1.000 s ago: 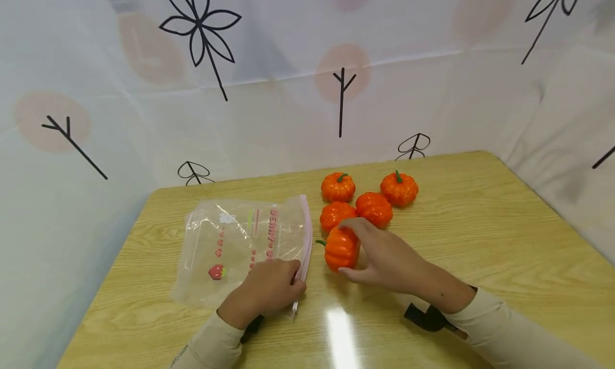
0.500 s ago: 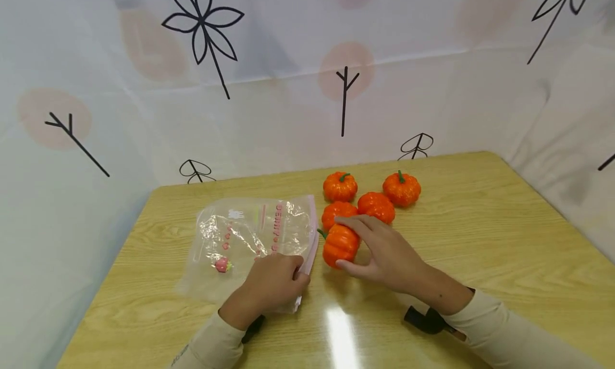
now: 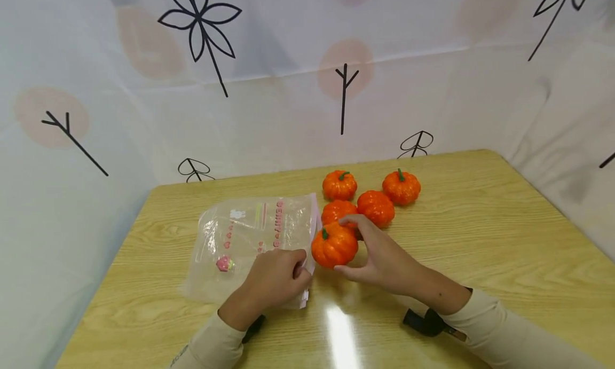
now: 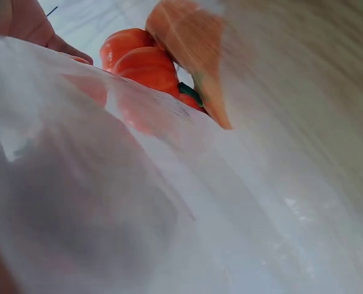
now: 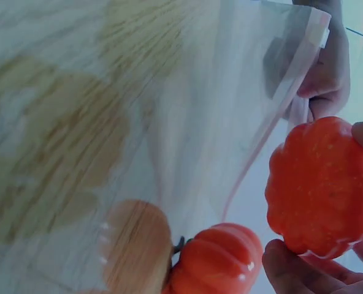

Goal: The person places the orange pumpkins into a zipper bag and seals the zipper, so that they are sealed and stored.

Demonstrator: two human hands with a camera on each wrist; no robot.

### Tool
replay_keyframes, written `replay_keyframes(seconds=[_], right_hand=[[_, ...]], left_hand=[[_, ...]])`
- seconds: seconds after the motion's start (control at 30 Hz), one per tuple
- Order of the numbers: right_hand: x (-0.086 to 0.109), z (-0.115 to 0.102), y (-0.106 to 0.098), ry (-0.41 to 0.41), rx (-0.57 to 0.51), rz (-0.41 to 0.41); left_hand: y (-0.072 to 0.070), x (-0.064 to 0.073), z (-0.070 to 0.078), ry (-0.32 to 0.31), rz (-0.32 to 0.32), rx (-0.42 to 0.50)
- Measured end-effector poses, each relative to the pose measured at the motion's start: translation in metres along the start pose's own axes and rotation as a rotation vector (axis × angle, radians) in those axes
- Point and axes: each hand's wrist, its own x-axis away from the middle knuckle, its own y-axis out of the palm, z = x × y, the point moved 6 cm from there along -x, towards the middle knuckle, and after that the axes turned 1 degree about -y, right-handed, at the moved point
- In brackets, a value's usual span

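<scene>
My right hand [image 3: 384, 257] holds a small orange toy pumpkin [image 3: 331, 246] between thumb and fingers, its green stem toward the bag. In the right wrist view this pumpkin [image 5: 319, 190] shows its ribbed underside. My left hand [image 3: 274, 278] pinches the pink-edged mouth of a clear zip bag [image 3: 206, 273] with red strawberry and heart prints. The bag lies mostly flat on the table, its mouth facing the held pumpkin. In the left wrist view the bag's film [image 4: 169, 202] covers most of the picture, with orange pumpkin [image 4: 145, 67] beyond it.
Several more toy pumpkins stand behind my right hand: a back left one [image 3: 339, 185], a back right one [image 3: 401, 187], a middle one [image 3: 376, 209] and one partly hidden [image 3: 338, 213]. A patterned white cloth [image 3: 278, 128] hangs behind the wooden table [image 3: 480, 225].
My right hand has turned the pumpkin, so its stem now points up and toward me, and shifted it slightly left to the bag's mouth. My left hand has moved the bag edge slightly right.
</scene>
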Motion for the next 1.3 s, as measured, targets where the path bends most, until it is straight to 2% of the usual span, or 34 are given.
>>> replay_keyframes(seconds=[0.13,0.47,0.63,0.9,1.07,1.3], right_hand=[[-0.001,0.001,0.002,-0.025,-0.047,0.000],[-0.001,0.007,0.007,0.002,-0.111,-0.006],[-0.005,0.005,0.013,-0.003,-0.105,-0.014],[-0.020,-0.006,0.026,0.049,-0.055,-0.054],[-0.023,-0.005,0.034,0.101,-0.074,-0.100],[-0.022,0.001,0.038,0.075,-0.113,-0.117]], left_hand=[[-0.003,-0.001,0.001,0.015,0.020,0.027],[-0.004,-0.001,0.001,0.053,0.086,0.047],[-0.005,-0.001,0.000,0.083,0.130,0.046],[-0.012,0.001,-0.007,0.070,0.218,0.017],[-0.012,0.002,-0.008,0.060,0.230,0.028],[-0.012,0.001,-0.003,0.097,0.245,0.048]])
